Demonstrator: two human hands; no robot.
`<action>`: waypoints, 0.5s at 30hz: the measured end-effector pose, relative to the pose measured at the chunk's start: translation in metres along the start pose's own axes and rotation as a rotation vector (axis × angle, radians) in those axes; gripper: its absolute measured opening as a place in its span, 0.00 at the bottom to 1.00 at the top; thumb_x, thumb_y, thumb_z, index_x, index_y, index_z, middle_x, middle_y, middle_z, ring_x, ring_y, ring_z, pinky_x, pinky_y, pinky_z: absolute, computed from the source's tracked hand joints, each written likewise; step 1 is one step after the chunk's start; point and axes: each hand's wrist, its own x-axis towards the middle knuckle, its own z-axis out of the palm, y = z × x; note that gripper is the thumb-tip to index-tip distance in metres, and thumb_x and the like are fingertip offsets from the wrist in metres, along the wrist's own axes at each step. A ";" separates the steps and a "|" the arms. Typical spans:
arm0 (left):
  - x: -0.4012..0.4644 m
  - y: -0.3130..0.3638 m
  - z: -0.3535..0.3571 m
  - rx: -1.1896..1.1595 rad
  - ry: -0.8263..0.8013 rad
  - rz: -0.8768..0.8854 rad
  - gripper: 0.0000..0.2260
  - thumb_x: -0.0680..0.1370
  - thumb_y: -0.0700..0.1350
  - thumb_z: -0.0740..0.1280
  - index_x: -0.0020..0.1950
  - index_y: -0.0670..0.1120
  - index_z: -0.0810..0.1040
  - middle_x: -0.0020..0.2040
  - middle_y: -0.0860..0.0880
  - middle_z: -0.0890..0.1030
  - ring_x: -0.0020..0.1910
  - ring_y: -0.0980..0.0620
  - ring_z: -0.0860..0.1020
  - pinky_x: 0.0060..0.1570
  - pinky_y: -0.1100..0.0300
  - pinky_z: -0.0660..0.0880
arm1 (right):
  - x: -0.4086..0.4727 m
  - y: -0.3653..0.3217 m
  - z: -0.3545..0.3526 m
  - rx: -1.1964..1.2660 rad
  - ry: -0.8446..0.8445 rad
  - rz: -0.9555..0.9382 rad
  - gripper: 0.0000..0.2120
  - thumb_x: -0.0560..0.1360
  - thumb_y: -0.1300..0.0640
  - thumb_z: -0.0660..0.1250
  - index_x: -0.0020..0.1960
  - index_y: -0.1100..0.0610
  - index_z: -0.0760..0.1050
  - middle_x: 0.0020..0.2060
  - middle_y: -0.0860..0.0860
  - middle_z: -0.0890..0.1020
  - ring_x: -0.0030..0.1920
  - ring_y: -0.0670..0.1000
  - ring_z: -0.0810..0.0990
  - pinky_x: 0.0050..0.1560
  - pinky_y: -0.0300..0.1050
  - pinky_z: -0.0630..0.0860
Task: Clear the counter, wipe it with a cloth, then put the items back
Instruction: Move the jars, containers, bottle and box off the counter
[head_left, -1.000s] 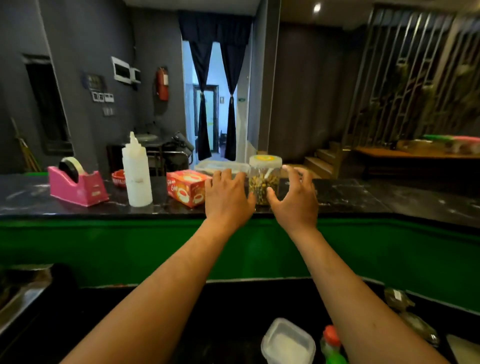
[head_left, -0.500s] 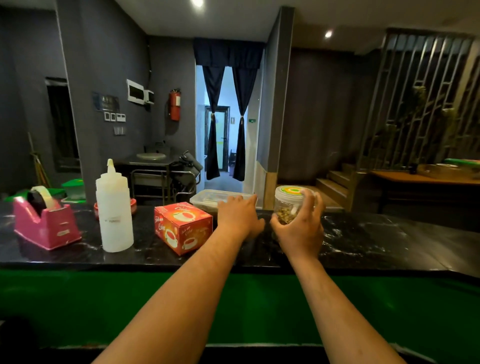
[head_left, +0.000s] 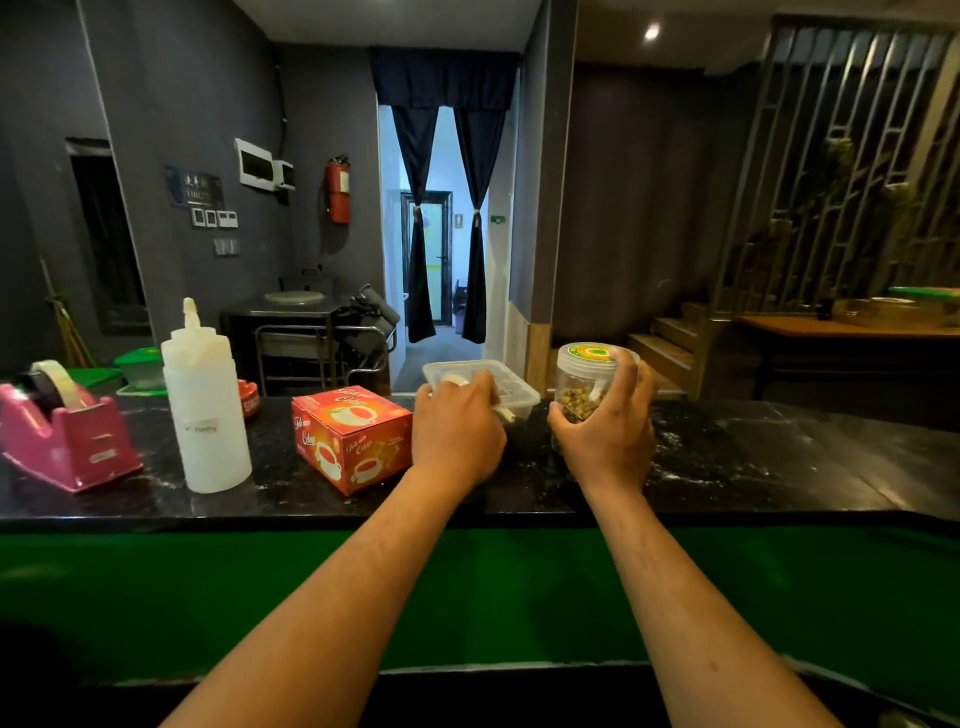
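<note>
- My right hand (head_left: 605, 439) grips the jar (head_left: 584, 382), fingers curled round its side, thumb low; jar lifted just off the table (head_left: 753, 457).
- My left hand (head_left: 457, 431) holds the near rim of the clear tub (head_left: 511, 387), fingers curled over it; tub sits on the table just left of the jar.
- Red tea box (head_left: 350, 439) just left of my left hand.
- White squeeze bottle (head_left: 205, 405) left of the box, upright.
- Pink tape dispenser (head_left: 62, 434) at far left.
</note>
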 end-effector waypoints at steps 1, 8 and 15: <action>-0.002 -0.003 -0.002 -0.014 0.011 -0.035 0.07 0.76 0.44 0.60 0.51 0.49 0.76 0.46 0.45 0.81 0.49 0.43 0.77 0.56 0.46 0.70 | -0.001 0.000 -0.001 -0.006 0.002 0.001 0.42 0.66 0.48 0.77 0.73 0.51 0.59 0.72 0.58 0.62 0.65 0.62 0.72 0.50 0.56 0.79; 0.006 0.022 0.001 0.089 -0.124 -0.185 0.31 0.73 0.69 0.59 0.69 0.51 0.71 0.70 0.42 0.69 0.69 0.38 0.66 0.65 0.34 0.66 | 0.000 0.001 0.001 -0.037 -0.008 0.006 0.43 0.66 0.48 0.77 0.73 0.51 0.58 0.73 0.58 0.61 0.66 0.63 0.71 0.52 0.58 0.78; 0.013 0.035 0.024 0.240 -0.211 -0.296 0.32 0.74 0.64 0.68 0.73 0.51 0.67 0.74 0.39 0.63 0.73 0.36 0.60 0.66 0.34 0.66 | 0.003 0.007 0.005 0.017 -0.009 0.017 0.44 0.66 0.51 0.77 0.74 0.49 0.56 0.72 0.57 0.62 0.66 0.62 0.71 0.53 0.59 0.80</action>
